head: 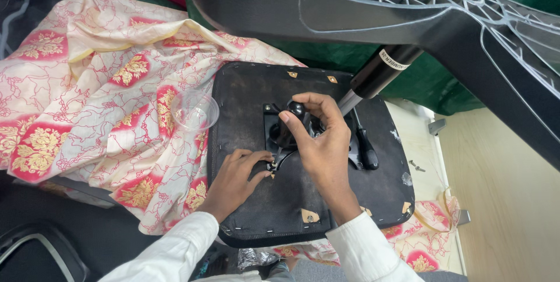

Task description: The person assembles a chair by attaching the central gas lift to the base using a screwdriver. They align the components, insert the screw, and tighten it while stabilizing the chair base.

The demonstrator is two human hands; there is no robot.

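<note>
Two hands work on the underside of an upturned chair seat [303, 200], a dark fabric-covered pad that lies flat under both of them. The right hand [318, 142] is curled, its thumb and fingers closed round a round black knob [296, 108] at the top of the black tilt mechanism [280, 136] bolted to the middle of the seat; the knob sits at the fingertips, on the side away from the person. The left hand [233, 177] lies flat and mostly open on the seat, its fingertips touching the near left edge of the mechanism, with nothing held in it. So the mechanism lies straight ahead of the left fingertips and directly below the right palm, and the right hand is the nearer one to the knob. A gas-lift column [373, 78] rises from the mechanism's far right side, its long axis slanting up and to the right of the right hand, into the grey star base [408, 8] overhead. Just right of the right hand a black lever [364, 148] lies along the seat. To the left of the left hand, well apart, a clear plastic cup [194, 110] rests on a cream and red patterned cloth [87, 83].
</note>
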